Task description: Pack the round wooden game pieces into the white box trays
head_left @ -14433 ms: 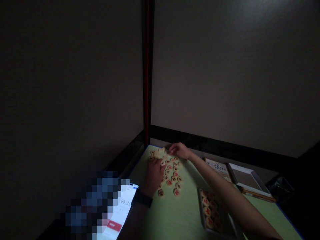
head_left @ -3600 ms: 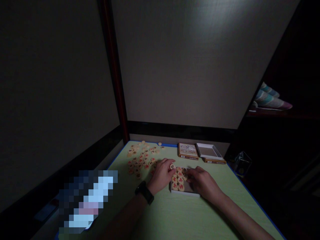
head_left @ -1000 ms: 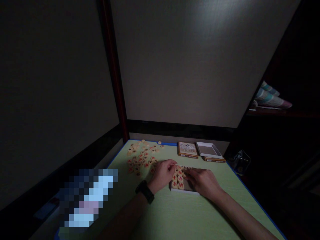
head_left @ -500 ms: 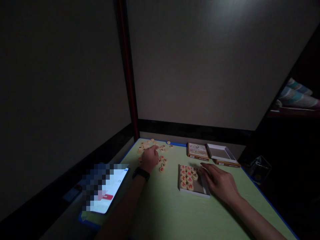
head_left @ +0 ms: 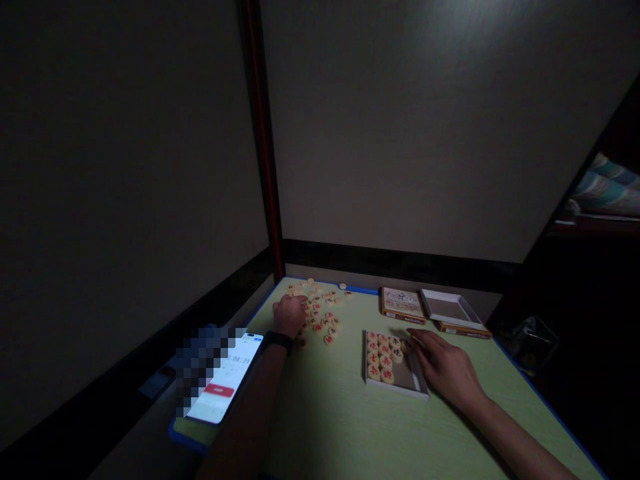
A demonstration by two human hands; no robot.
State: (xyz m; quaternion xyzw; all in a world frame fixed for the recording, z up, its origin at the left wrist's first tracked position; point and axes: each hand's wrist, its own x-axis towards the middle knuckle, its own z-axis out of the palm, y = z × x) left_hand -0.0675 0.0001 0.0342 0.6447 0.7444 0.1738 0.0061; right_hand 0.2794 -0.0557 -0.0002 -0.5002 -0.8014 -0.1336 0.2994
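My left hand (head_left: pixel 290 315), with a dark band at the wrist, is over the left side of a spread of round xiangqi pieces (head_left: pixel 329 327). Its fingers are curled down; whatever they hold is hidden. My right hand (head_left: pixel 443 363) is at the right side of a shallow open box (head_left: pixel 407 381). Its thumb and fingers close on a xiangqi piece (head_left: pixel 406 346), only partly visible at the fingertips. In the box, red-marked pieces (head_left: pixel 386 362) fill two columns at the left. Dark-marked pieces (head_left: pixel 396 354) begin a third column beside them.
A flat printed box (head_left: pixel 403 302) and an open white-lined lid (head_left: pixel 450 307) on another box lie at the table's back right. A lit phone (head_left: pixel 225 380) rests at the left edge. Walls border the green table (head_left: pixel 330 413) behind and left. A bin (head_left: pixel 533 343) stands right.
My left hand has drawn left across the loose pieces, uncovering more of them. My right hand stays by the box, where another dark-marked piece now shows. The view has shifted slightly.
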